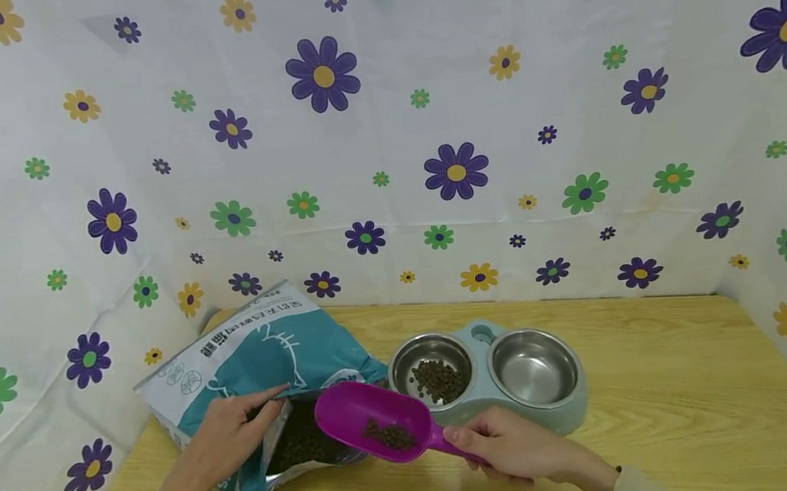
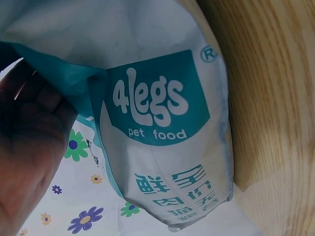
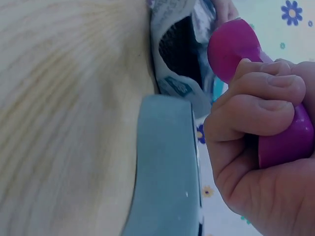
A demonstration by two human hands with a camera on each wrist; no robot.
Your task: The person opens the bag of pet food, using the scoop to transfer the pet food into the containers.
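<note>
My right hand (image 1: pixel 511 447) grips the handle of a magenta scoop (image 1: pixel 354 412), its fingers wrapped round it in the right wrist view. A small heap of brown kibble (image 1: pixel 389 434) lies in the scoop, which is held in front of the bag's mouth. On the left, a teal and white pet food bag (image 1: pixel 317 339) lies on its side, its opening facing me with more kibble (image 1: pixel 302 442) inside. My left hand (image 1: pixel 229 438) holds the upper edge of that opening between thumb and fingers. In the left wrist view the bag's printed side (image 2: pixel 157 162) shows.
Behind the scoop stands a light blue double feeder (image 1: pixel 485 405). Its left steel bowl (image 1: pixel 406 357) contains some kibble; the right steel bowl (image 1: pixel 535 371) shows bare metal. Everything is on a wooden table (image 1: pixel 688 398), with a flower-printed sheet (image 1: pixel 381 133) behind and at both sides.
</note>
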